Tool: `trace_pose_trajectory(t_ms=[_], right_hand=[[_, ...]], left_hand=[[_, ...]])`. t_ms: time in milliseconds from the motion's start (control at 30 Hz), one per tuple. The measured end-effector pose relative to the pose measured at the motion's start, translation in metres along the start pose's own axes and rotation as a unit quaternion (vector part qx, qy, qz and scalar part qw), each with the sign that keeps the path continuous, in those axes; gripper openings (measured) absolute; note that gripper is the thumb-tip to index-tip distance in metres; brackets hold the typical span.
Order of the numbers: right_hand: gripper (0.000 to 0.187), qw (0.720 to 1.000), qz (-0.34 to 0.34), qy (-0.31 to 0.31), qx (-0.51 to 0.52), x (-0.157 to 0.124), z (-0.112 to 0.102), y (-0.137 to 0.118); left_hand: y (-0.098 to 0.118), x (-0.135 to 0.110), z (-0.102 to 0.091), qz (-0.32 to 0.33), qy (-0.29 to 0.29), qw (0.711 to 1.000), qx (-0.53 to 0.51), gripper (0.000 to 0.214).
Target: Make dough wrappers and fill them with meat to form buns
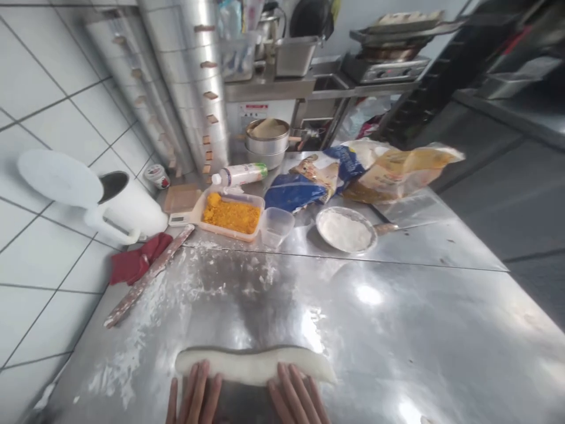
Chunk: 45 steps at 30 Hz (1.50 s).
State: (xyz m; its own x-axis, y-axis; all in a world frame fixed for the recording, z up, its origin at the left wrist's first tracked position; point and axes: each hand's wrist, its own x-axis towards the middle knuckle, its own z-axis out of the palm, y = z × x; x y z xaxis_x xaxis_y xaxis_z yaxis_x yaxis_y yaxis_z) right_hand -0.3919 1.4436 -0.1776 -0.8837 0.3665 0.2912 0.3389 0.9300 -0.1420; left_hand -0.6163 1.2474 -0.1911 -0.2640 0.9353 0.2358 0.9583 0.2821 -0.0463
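A long roll of pale dough (251, 365) lies crosswise on the steel worktop (419, 353), near the bottom of the head view. The fingertips of my left hand (194, 394) rest on its near edge toward the left end, fingers stretched out and apart. My right hand (300, 397) touches the dough right of the middle, its fingers likewise extended and slightly spread. Neither hand grips anything. Both palms are cut off by the lower frame edge. White flour is smeared over the worktop's left side.
Behind the dough stand a bowl of flour (346, 231), a tub of orange filling (232, 217), a clear plastic cup (276, 227) and ingredient bags (304, 182). Leftward lie a floury wooden stick (150, 277), a red cloth (139, 259) and a white lidded jug (128, 206) by the tiled wall.
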Motion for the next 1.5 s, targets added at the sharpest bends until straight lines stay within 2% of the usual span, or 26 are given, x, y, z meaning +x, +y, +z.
trace_pose_trajectory(t_ms=[33, 67, 100, 167, 200, 267, 300, 367, 433, 467, 533, 567, 633, 700, 767, 833, 900, 967, 1033, 1100, 1167, 1233, 1333, 1400, 1467, 1500], right_hand=[[0.063, 0.999, -0.014, -0.026, 0.013, 0.013, 0.005, 0.005], [0.067, 0.998, -0.01, -0.061, 0.029, 0.037, 0.012, 0.01], [0.067, 0.997, 0.009, -0.062, 0.052, 0.069, 0.021, 0.016], [0.06, 0.991, 0.046, -0.056, 0.113, 0.144, 0.043, 0.022], [0.053, 0.985, 0.095, -0.062, 0.133, 0.18, 0.053, 0.022], [0.042, 0.982, 0.095, -0.071, 0.148, 0.235, 0.068, 0.013], [0.037, 0.981, 0.074, -0.078, 0.161, 0.25, 0.071, 0.007], [0.028, 0.979, 0.011, -0.083, 0.183, 0.253, 0.067, -0.006], [0.019, 0.98, -0.02, -0.058, 0.192, 0.228, 0.055, -0.015], [0.023, 0.983, -0.006, 0.001, 0.182, 0.208, 0.05, -0.017], [0.036, 0.98, 0.095, 0.074, 0.159, 0.169, 0.046, -0.023], [0.045, 0.979, 0.115, 0.059, 0.16, 0.155, 0.047, -0.028], [0.056, 0.976, 0.093, 0.004, 0.195, 0.143, 0.057, -0.044], [0.06, 0.963, 0.034, -0.054, 0.263, 0.159, 0.071, -0.065], [0.059, 0.934, -0.013, -0.094, 0.345, 0.196, 0.084, -0.085], [0.055, 0.909, -0.016, -0.078, 0.408, 0.235, 0.091, -0.098], [0.047, 0.903, 0.043, -0.043, 0.426, 0.262, 0.093, -0.104], [0.037, 0.901, 0.107, -0.021, 0.421, 0.265, 0.092, -0.109], [0.031, 0.899, 0.127, -0.022, 0.418, 0.25, 0.092, -0.117], [0.029, 0.898, 0.114, -0.037, 0.424, 0.227, 0.092, -0.127], [0.028, 0.896, 0.101, -0.039, 0.43, 0.211, 0.09, -0.137], [0.028, 0.899, 0.093, -0.023, 0.426, 0.21, 0.087, -0.145], [0.026, 0.914, 0.071, 0.022, 0.398, 0.24, 0.085, -0.15], [0.029, 0.929, 0.029, 0.03, 0.366, 0.275, 0.091, -0.152], [0.038, 0.947, -0.045, -0.01, 0.317, 0.309, 0.102, -0.152], [0.042, 0.952, -0.091, -0.042, 0.289, 0.32, 0.107, -0.15]], left_hand=[[-0.012, 0.008, -0.002, 0.002, -0.034, 0.999, 0.005, 0.07], [-0.025, 0.025, -0.003, 0.007, -0.071, 0.997, 0.002, 0.072], [-0.04, 0.05, -0.002, -0.002, -0.106, 0.994, -0.001, 0.074], [-0.068, 0.108, 0.005, -0.058, -0.087, 0.994, -0.022, 0.075], [-0.078, 0.133, 0.01, -0.069, -0.086, 0.993, -0.04, 0.074], [-0.091, 0.164, 0.015, -0.018, -0.117, 0.988, -0.097, 0.068], [-0.094, 0.166, 0.014, -0.001, -0.129, 0.985, -0.114, 0.061], [-0.095, 0.145, 0.005, -0.007, -0.139, 0.984, -0.116, 0.047], [-0.09, 0.097, -0.008, -0.066, -0.118, 0.987, -0.084, 0.041], [-0.085, 0.067, -0.014, -0.103, -0.099, 0.988, -0.063, 0.043], [-0.07, 0.009, -0.02, -0.193, -0.035, 0.981, -0.01, 0.053], [-0.06, -0.015, -0.021, -0.242, 0.007, 0.97, 0.021, 0.06], [-0.041, -0.044, -0.016, -0.273, 0.067, 0.958, 0.056, 0.071], [-0.036, -0.045, -0.011, -0.248, 0.056, 0.966, 0.054, 0.074], [-0.058, -0.024, -0.008, -0.245, 0.0, 0.969, 0.031, 0.076], [-0.104, 0.007, -0.009, -0.31, -0.028, 0.95, 0.017, 0.081], [-0.159, 0.033, -0.011, -0.394, 0.0, 0.919, 0.027, 0.079], [-0.204, 0.048, -0.011, -0.441, 0.019, 0.897, 0.035, 0.075], [-0.224, 0.052, -0.007, -0.451, 0.005, 0.892, 0.025, 0.073], [-0.217, 0.047, -0.002, -0.448, -0.023, 0.894, 0.013, 0.073], [-0.19, 0.035, -0.002, -0.435, -0.039, 0.9, 0.014, 0.074], [-0.156, 0.019, -0.009, -0.377, -0.051, 0.925, 0.022, 0.074], [-0.125, 0.0, -0.026, -0.267, -0.044, 0.963, 0.018, 0.073], [-0.127, -0.002, -0.034, -0.29, -0.037, 0.956, 0.021, 0.074], [-0.137, 0.002, -0.035, -0.341, -0.047, 0.938, 0.03, 0.081], [-0.139, 0.003, -0.033, -0.346, -0.059, 0.936, 0.03, 0.085]])
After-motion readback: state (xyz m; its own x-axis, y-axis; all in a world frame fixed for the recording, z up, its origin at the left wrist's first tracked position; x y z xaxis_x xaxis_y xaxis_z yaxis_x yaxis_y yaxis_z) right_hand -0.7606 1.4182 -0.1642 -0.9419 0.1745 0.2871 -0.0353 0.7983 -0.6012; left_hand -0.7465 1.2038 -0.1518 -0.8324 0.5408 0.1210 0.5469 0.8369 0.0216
